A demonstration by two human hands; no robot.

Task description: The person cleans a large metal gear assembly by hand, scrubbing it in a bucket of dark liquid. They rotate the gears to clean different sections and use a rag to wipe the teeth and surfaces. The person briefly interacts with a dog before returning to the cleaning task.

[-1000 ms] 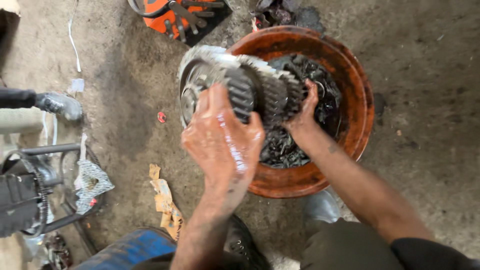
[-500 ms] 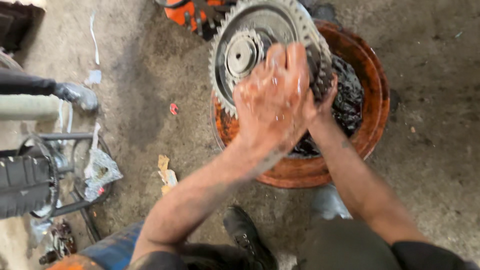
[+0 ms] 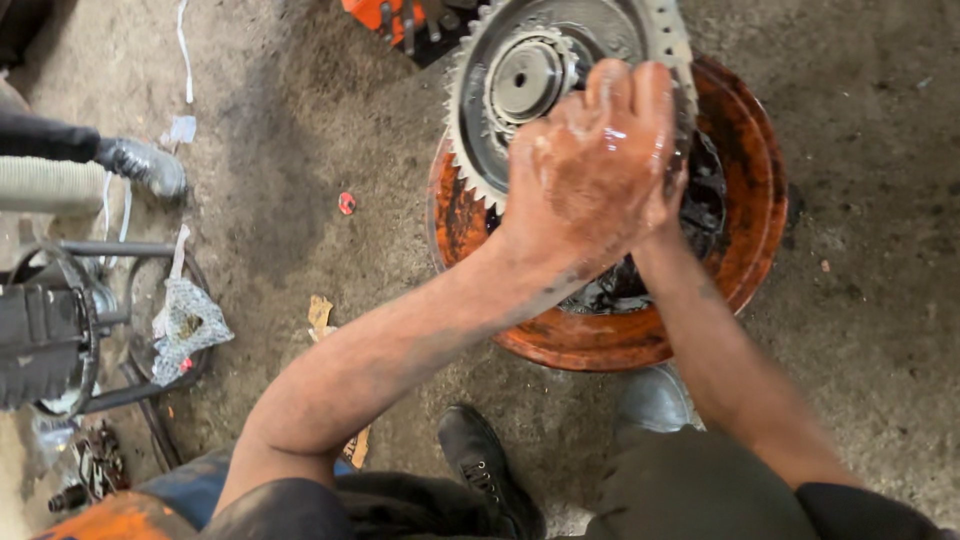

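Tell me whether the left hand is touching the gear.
Touching. The head view shows the left hand pressed flat against the gear, its fingers lying over the toothed rim with no gap, above the orange basin.

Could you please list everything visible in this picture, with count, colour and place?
Gear wheel: one, grey metal, toothed, held above the basin, top centre.
Basin: one, rusty orange, round, on the floor, dark oily parts inside.
Orange machine part: one, top edge.
Red cap: one, small, on the floor left of the basin.
Crumpled wrapper: one, silvery, left.
Black metal frame: one, far left.
Another person's shoe: one, grey, upper left.
Floor: grey, dirty concrete.
Own shoe: black, bottom centre.
Left hand: oily, over the gear.
Right hand: mostly hidden behind the left.
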